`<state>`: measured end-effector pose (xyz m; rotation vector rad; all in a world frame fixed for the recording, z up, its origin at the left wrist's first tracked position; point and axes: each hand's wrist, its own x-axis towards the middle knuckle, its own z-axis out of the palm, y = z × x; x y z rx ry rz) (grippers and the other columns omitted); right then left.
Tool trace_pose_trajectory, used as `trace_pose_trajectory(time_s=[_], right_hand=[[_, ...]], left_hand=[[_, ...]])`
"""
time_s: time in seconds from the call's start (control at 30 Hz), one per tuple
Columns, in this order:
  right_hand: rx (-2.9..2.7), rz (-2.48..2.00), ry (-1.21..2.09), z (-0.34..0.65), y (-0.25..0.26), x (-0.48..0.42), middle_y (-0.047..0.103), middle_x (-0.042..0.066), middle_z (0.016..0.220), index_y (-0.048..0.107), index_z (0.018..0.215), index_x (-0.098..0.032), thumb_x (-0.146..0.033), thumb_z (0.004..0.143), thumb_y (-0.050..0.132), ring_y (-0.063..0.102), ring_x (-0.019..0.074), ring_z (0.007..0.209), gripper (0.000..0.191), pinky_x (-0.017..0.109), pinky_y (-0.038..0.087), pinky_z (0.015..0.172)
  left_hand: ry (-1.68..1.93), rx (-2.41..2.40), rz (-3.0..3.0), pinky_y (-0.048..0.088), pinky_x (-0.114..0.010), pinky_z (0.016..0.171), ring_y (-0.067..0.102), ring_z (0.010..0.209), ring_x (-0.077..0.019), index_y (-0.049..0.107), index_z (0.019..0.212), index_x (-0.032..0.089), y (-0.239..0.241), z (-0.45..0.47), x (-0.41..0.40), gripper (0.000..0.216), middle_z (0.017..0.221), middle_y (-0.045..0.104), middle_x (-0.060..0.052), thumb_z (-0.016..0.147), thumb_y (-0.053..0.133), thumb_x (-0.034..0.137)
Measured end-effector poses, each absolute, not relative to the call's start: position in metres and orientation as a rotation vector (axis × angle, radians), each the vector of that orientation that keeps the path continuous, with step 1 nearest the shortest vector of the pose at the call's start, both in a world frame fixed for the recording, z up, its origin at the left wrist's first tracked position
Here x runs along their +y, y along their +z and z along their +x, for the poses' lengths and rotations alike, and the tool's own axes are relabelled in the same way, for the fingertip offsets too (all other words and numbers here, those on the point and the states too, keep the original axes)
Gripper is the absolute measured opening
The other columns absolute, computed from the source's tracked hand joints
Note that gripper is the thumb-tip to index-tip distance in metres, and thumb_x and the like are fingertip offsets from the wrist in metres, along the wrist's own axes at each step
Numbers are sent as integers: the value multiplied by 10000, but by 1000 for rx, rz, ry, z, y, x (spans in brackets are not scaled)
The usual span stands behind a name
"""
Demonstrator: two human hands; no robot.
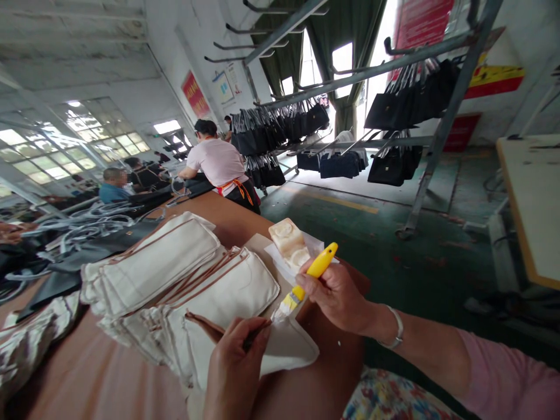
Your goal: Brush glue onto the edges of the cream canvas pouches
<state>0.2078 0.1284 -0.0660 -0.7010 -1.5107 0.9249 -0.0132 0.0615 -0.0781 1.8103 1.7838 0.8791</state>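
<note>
Right hand (pixel 339 296) closed round yellow brush (pixel 322 261), left hand (pixel 238 357) pinching brown edge (pixel 203 325) of cream cloth (pixel 291 348), brush's long axis slanting, bristles (pixel 282 310) down-left.

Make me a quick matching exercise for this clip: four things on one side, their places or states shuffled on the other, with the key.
Column one
1. Brush
2. Left hand
3. Black bags
4. Bracelet

Column two
A. Pinching the edge of a pale piece
B. Worn on the right wrist
C. Yellow-handled, gripped in the right hand
D. Hanging from the metal rack

Right pairs: 1-C, 2-A, 3-D, 4-B
</note>
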Motion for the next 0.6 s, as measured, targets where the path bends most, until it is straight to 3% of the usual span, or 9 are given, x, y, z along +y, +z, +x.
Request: trace_pose_trajectory(time_s=[0.17,0.5,0.6], right_hand=[[-1464,-820,880,218,-72,137,533,-9,631,580,754,-160,-337,937,568,489,125,580,255,235,395,562],[-1580,-638,1527,230,-58,108,474,-40,556,577,778,-139,-414,937,574,409,86,499,317,200,327,468],[-1556,-656,1440,236,-49,105,463,-47,560,589,793,-137,-382,931,590,401,79,496,282,191,320,460]], left_hand=[[945,1713,2073,513,-215,699,644,804,-144,692,935,262,-80,-6,42,144,901,665,-4,893,585,348],[908,1569,2522,513,-227,735,605,832,-136,636,997,211,-81,-7,16,115,923,609,-39,907,570,182],[894,1561,2544,510,-237,727,601,821,-141,640,995,217,-80,-7,15,118,904,617,-33,905,574,180]])
